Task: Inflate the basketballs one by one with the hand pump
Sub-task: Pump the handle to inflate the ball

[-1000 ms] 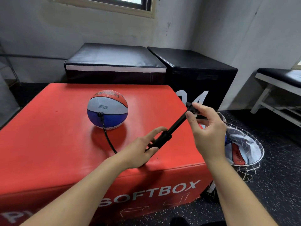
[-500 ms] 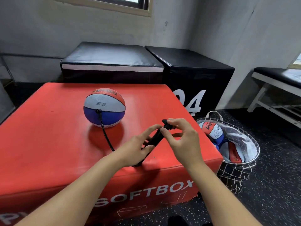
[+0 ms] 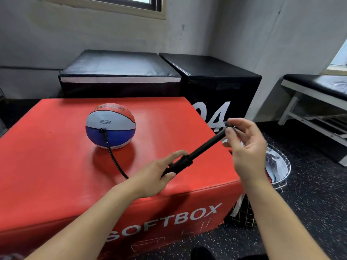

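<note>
Drawn far right since half a second ago: pump handle (image 3: 230, 126), pinched by right hand (image 3: 244, 147). Gripping pump barrel (image 3: 180, 165): left hand (image 3: 154, 177). Sitting far left on red box (image 3: 56, 156), hose-connected: basketball (image 3: 110, 125). Possibly yanks hose (image 3: 114, 160) loose if tugged.

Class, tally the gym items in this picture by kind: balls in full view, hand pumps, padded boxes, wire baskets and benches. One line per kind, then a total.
Balls in full view: 1, the basketball
Hand pumps: 1, the pump
Padded boxes: 3, the red box, the low black box, the tall black box
Wire baskets: 1, the basket
Benches: 1, the bench
Total: 7
</note>
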Action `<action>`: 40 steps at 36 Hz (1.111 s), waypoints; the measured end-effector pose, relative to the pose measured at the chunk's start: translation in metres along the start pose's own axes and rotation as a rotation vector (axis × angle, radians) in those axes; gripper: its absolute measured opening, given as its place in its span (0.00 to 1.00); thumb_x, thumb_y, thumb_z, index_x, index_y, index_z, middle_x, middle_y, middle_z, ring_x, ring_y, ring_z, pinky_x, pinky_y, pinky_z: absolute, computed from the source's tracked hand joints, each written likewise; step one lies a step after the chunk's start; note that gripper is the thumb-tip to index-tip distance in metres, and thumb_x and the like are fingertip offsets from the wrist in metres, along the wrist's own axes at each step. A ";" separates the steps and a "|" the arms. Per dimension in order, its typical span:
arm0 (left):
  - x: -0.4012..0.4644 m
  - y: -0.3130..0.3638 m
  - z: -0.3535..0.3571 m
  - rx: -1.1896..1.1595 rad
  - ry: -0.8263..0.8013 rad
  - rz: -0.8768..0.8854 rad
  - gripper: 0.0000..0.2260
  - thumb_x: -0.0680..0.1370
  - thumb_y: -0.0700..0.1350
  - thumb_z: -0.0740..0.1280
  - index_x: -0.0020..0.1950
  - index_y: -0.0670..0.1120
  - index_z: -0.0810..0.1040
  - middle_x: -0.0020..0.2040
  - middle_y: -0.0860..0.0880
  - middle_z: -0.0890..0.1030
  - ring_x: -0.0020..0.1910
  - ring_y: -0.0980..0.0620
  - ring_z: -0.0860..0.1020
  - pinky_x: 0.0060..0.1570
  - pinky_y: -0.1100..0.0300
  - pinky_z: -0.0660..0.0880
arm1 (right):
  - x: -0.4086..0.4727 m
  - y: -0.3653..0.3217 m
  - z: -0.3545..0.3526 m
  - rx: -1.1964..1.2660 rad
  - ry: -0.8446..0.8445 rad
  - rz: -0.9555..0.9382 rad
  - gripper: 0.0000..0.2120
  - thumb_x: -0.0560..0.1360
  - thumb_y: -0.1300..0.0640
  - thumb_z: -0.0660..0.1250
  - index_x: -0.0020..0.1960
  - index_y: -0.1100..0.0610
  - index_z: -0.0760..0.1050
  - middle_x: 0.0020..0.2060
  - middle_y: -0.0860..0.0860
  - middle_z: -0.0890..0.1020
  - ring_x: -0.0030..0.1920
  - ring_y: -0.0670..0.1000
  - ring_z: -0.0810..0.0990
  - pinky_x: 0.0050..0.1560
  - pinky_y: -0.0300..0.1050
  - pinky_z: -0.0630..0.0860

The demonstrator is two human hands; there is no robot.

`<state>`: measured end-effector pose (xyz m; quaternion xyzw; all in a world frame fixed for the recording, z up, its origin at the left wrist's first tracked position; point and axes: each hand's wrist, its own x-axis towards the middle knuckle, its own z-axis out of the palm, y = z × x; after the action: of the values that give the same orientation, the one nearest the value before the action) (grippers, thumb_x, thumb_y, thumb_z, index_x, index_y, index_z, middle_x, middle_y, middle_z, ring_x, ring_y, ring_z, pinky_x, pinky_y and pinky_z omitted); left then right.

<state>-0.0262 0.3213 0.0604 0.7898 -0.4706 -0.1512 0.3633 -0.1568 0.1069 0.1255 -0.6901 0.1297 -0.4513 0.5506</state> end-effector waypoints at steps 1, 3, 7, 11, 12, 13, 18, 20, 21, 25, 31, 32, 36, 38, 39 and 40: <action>0.000 0.000 0.001 0.013 -0.002 -0.002 0.34 0.85 0.41 0.63 0.76 0.78 0.56 0.51 0.47 0.81 0.46 0.42 0.79 0.57 0.43 0.79 | 0.003 -0.001 -0.006 0.022 0.030 0.003 0.08 0.82 0.62 0.70 0.58 0.51 0.80 0.56 0.50 0.85 0.57 0.53 0.85 0.49 0.50 0.84; 0.000 0.002 0.002 0.035 -0.007 0.004 0.34 0.85 0.42 0.63 0.76 0.78 0.56 0.52 0.48 0.81 0.45 0.44 0.79 0.54 0.44 0.79 | 0.006 -0.001 -0.011 0.041 0.049 0.032 0.08 0.82 0.61 0.70 0.58 0.50 0.81 0.58 0.53 0.84 0.54 0.52 0.84 0.51 0.54 0.84; 0.000 0.000 0.001 0.007 -0.008 0.011 0.34 0.85 0.41 0.63 0.76 0.77 0.56 0.51 0.46 0.81 0.46 0.40 0.79 0.55 0.41 0.79 | 0.006 0.003 -0.005 -0.074 0.018 0.012 0.07 0.83 0.54 0.71 0.60 0.47 0.82 0.54 0.50 0.86 0.53 0.49 0.84 0.53 0.54 0.84; 0.001 -0.003 -0.001 -0.021 0.004 -0.004 0.34 0.85 0.41 0.63 0.76 0.77 0.56 0.51 0.44 0.81 0.48 0.39 0.80 0.58 0.41 0.79 | 0.002 0.002 0.009 -0.164 -0.015 -0.050 0.09 0.81 0.52 0.73 0.61 0.48 0.82 0.50 0.44 0.85 0.52 0.44 0.83 0.51 0.39 0.78; 0.001 -0.003 -0.001 -0.021 0.006 -0.003 0.34 0.85 0.41 0.63 0.76 0.77 0.56 0.51 0.45 0.81 0.48 0.39 0.80 0.58 0.41 0.79 | 0.001 0.002 0.013 -0.171 -0.029 -0.056 0.09 0.81 0.52 0.73 0.61 0.49 0.83 0.50 0.43 0.85 0.51 0.43 0.83 0.50 0.35 0.77; 0.000 -0.003 -0.002 -0.022 0.008 -0.004 0.34 0.85 0.41 0.63 0.76 0.77 0.56 0.51 0.45 0.82 0.48 0.39 0.80 0.59 0.42 0.79 | -0.001 0.002 0.016 -0.174 -0.044 -0.061 0.09 0.80 0.53 0.74 0.60 0.50 0.83 0.50 0.42 0.85 0.51 0.42 0.83 0.49 0.33 0.76; 0.000 -0.006 -0.004 -0.060 0.026 -0.009 0.34 0.85 0.40 0.63 0.76 0.78 0.56 0.52 0.47 0.82 0.47 0.41 0.81 0.60 0.46 0.79 | -0.004 0.012 0.033 -0.202 -0.129 -0.066 0.09 0.80 0.53 0.74 0.59 0.51 0.83 0.52 0.43 0.85 0.56 0.44 0.83 0.52 0.36 0.79; 0.001 -0.008 -0.005 -0.076 0.038 -0.008 0.35 0.85 0.40 0.63 0.75 0.78 0.56 0.52 0.49 0.81 0.46 0.44 0.80 0.60 0.49 0.79 | -0.006 0.016 0.039 -0.213 -0.162 -0.064 0.08 0.79 0.53 0.75 0.59 0.49 0.83 0.52 0.42 0.85 0.57 0.44 0.83 0.52 0.35 0.78; 0.001 -0.008 -0.005 -0.087 0.043 -0.008 0.35 0.85 0.40 0.63 0.74 0.79 0.57 0.53 0.49 0.81 0.46 0.46 0.80 0.60 0.51 0.78 | -0.008 0.018 0.043 -0.219 -0.171 -0.064 0.08 0.79 0.53 0.75 0.58 0.49 0.83 0.52 0.42 0.85 0.57 0.44 0.83 0.52 0.34 0.77; 0.000 -0.009 -0.007 -0.121 0.062 -0.011 0.35 0.85 0.39 0.64 0.73 0.79 0.57 0.55 0.51 0.82 0.50 0.49 0.82 0.62 0.50 0.79 | -0.015 0.023 0.055 -0.233 -0.218 -0.055 0.08 0.78 0.54 0.76 0.58 0.48 0.84 0.50 0.41 0.85 0.56 0.43 0.83 0.52 0.36 0.78; -0.001 -0.009 -0.009 -0.138 0.072 -0.034 0.35 0.85 0.41 0.64 0.74 0.80 0.56 0.54 0.53 0.81 0.51 0.53 0.82 0.61 0.47 0.80 | -0.023 0.029 0.061 -0.263 -0.326 -0.001 0.10 0.77 0.53 0.77 0.58 0.49 0.84 0.50 0.41 0.85 0.55 0.40 0.82 0.50 0.34 0.78; 0.000 -0.008 -0.009 -0.133 0.073 -0.036 0.35 0.86 0.41 0.64 0.74 0.80 0.56 0.54 0.54 0.81 0.52 0.52 0.82 0.61 0.47 0.80 | -0.024 0.029 0.060 -0.266 -0.337 0.009 0.10 0.77 0.52 0.77 0.58 0.49 0.84 0.51 0.41 0.85 0.56 0.40 0.82 0.49 0.33 0.78; 0.000 -0.006 -0.008 -0.106 0.064 -0.018 0.35 0.86 0.41 0.64 0.76 0.78 0.56 0.54 0.52 0.82 0.48 0.52 0.82 0.60 0.47 0.80 | -0.027 0.031 0.054 -0.279 -0.335 0.031 0.10 0.78 0.53 0.76 0.58 0.44 0.83 0.51 0.39 0.86 0.57 0.40 0.82 0.47 0.33 0.77; 0.000 -0.005 -0.007 -0.086 0.055 -0.008 0.35 0.85 0.40 0.63 0.75 0.79 0.56 0.57 0.51 0.81 0.51 0.48 0.82 0.61 0.47 0.80 | -0.026 0.033 0.049 -0.285 -0.339 0.043 0.10 0.78 0.53 0.75 0.57 0.42 0.83 0.51 0.39 0.86 0.57 0.39 0.82 0.46 0.35 0.77; 0.000 -0.004 -0.005 -0.079 0.051 -0.003 0.36 0.85 0.40 0.63 0.75 0.80 0.55 0.57 0.51 0.81 0.52 0.47 0.82 0.61 0.47 0.80 | -0.026 0.033 0.046 -0.293 -0.347 0.047 0.11 0.78 0.54 0.75 0.58 0.41 0.83 0.51 0.39 0.86 0.57 0.39 0.82 0.46 0.35 0.77; 0.000 -0.003 -0.004 -0.073 0.046 0.002 0.36 0.85 0.39 0.63 0.75 0.79 0.56 0.57 0.52 0.81 0.52 0.46 0.82 0.61 0.47 0.80 | -0.025 0.032 0.043 -0.304 -0.356 0.048 0.11 0.78 0.54 0.75 0.58 0.41 0.82 0.51 0.39 0.86 0.57 0.39 0.82 0.47 0.35 0.77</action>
<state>-0.0214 0.3240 0.0611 0.7788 -0.4571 -0.1494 0.4028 -0.1277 0.1400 0.0858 -0.8305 0.1131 -0.2847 0.4652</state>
